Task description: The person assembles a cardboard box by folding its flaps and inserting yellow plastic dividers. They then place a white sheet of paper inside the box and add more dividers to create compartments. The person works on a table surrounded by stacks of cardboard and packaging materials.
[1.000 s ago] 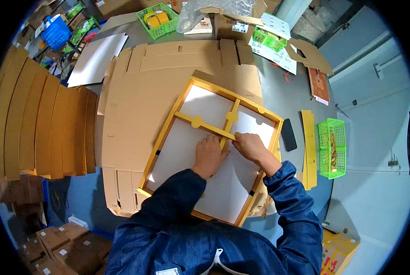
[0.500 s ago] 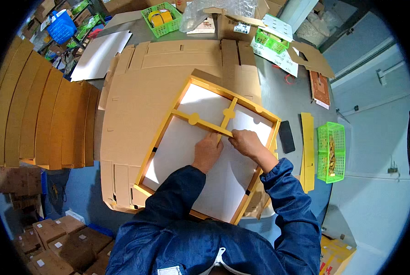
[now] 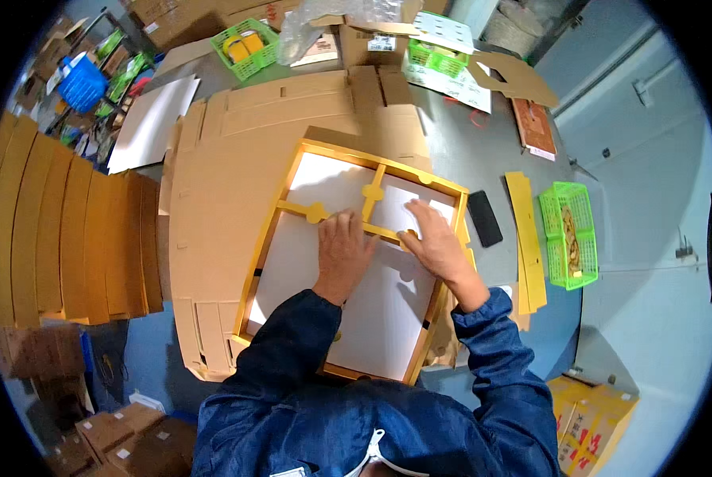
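In front of me is a shallow cardboard tray point(image 3: 344, 153) with yellow walls and a white bottom, tilted slightly on the flattened cardboard. A long yellow divider strip point(image 3: 316, 212) with round tabs crosses it, and a short divider strip point(image 3: 374, 191) runs from that to the far wall. My left hand point(image 3: 342, 258) lies over the long strip, fingers stretched out and thumb apart. To its right, my right hand point(image 3: 438, 245) is open, its thumb at a tab near the strip's right part and its fingers reaching over the far right compartment.
Flattened brown cardboard point(image 3: 229, 183) lies under the tray. Right of it are a black phone point(image 3: 484, 219), yellow cardboard strips point(image 3: 525, 238) and a green basket point(image 3: 569, 238). Brown cardboard pieces point(image 3: 70, 230) stand stacked at left. A basket with tape rolls point(image 3: 246, 49) sits at the back.
Both hands have come off the short divider strip and spread apart. My left hand has moved onto the long strip; my right hand has opened. The view has shifted slightly.
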The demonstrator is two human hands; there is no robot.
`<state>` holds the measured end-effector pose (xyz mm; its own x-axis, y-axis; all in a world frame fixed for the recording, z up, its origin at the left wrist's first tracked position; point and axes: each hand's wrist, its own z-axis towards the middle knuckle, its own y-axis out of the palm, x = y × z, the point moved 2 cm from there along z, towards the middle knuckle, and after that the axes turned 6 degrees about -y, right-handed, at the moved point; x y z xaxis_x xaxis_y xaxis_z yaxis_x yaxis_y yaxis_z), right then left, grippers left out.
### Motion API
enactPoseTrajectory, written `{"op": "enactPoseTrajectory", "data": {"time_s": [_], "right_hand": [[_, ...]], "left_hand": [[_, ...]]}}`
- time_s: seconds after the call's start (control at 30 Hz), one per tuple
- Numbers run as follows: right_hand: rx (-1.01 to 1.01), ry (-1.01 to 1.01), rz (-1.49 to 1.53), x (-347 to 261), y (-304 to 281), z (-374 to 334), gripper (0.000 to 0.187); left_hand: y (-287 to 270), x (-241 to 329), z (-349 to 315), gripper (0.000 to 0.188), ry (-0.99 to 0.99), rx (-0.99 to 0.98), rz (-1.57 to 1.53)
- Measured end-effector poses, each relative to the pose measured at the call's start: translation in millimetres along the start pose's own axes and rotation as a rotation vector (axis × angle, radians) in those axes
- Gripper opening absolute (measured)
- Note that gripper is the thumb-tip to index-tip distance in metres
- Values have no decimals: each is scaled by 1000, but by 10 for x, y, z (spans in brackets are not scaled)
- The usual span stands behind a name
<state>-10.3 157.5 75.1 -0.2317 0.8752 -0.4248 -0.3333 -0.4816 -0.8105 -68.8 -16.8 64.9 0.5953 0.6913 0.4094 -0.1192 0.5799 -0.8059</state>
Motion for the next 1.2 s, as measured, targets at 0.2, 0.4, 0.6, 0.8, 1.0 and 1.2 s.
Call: {"op": "enactPoseTrajectory", "data": {"time_s": [0.2, 0.4, 0.6, 0.8, 1.0, 1.2], "right_hand": [[-207, 714, 218, 216, -186, -1076, 70], [-231, 786, 107, 79, 66, -1264, 39], [-109, 649, 18, 135, 214, -1247, 24], [-166, 630, 11, 146, 194, -1108, 17], [-246, 628, 6, 148, 213, -840, 23], [46, 625, 322, 658, 133, -807, 52]], "left_hand": [[622, 615, 102, 30, 527, -336, -180], [851, 633, 113, 9, 578, -379, -79], [970, 420, -18, 3, 607, -408, 79], [1062, 459, 27, 14, 518, -375, 102], [1117, 417, 53, 6, 493, -333, 86], [994, 137, 492, 16, 266, -484, -62]]}}
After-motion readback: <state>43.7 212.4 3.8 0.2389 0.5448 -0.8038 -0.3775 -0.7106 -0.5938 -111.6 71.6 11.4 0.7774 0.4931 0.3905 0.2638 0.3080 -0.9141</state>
